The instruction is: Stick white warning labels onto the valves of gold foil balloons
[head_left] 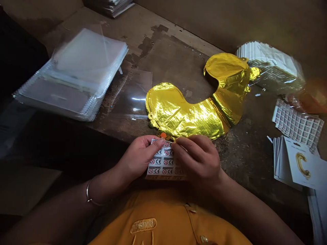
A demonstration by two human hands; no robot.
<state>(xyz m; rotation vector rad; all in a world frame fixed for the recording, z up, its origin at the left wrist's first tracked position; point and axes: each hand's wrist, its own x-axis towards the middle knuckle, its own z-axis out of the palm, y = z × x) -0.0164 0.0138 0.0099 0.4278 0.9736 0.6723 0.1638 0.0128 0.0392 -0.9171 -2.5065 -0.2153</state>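
Observation:
My left hand (pixel 143 151) pinches the upper left part of a sheet of CE warning stickers (pixel 158 162), its thumb lying over the front. At the sheet's upper right edge, the fingers of my right hand (pixel 198 156) are pressed together; whether a sticker is between them is hidden. A small orange spot (pixel 163 135) shows just above my left thumb. Right beyond both hands, a flat gold foil balloon (pixel 184 117) in a curved C shape lies on the dark table (pixel 176 64).
Clear plastic bags (pixel 87 61) are stacked at the left, with a single clear bag (pixel 135 88) beside them. To the right lie a wrapped white stack (pixel 273 64), more sticker sheets (pixel 297 124) and header cards (pixel 301 160) printed with a gold C. Another stack (pixel 109 6) sits at the back.

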